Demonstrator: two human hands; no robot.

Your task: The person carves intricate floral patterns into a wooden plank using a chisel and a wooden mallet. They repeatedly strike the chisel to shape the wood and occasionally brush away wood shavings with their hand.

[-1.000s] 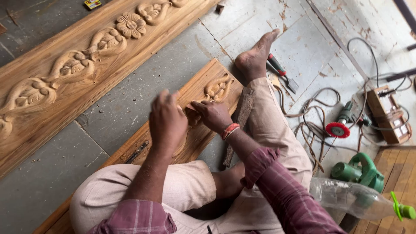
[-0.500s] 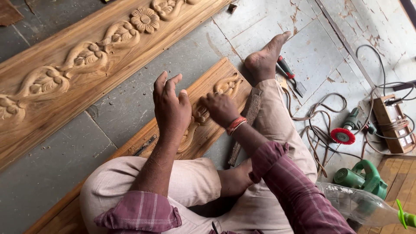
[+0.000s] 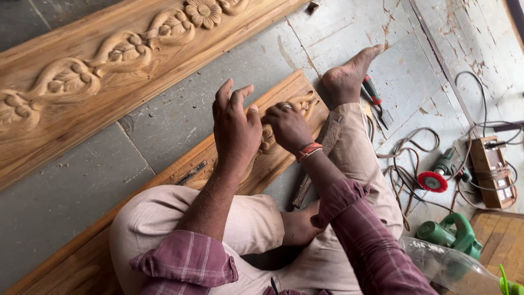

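Note:
I sit cross-legged on the floor with a narrow wooden plank (image 3: 185, 158) running under my knee. Its far end carries a floral carving (image 3: 307, 104). My left hand (image 3: 234, 128) hovers over the carved part with its fingers lifted and spread, holding nothing I can see. My right hand (image 3: 287, 128), with a ring and a red wrist thread, is curled down onto the carving beside it. Whatever lies under its fingers is hidden. My bare foot (image 3: 349, 76) rests at the plank's far end.
A long board carved with leaves and flowers (image 3: 125, 49) lies across the top left. A dark wooden stick (image 3: 322, 147) leans along my leg. To the right lie red-handled pliers (image 3: 374, 93), a grinder with a red disc (image 3: 434, 180), a green power tool (image 3: 453, 235), tangled cables and a socket box (image 3: 491, 169).
My left hand has gone from a closed fist to raised, spread fingers. The right hand stays pressed on the carving. The view has shifted slightly.

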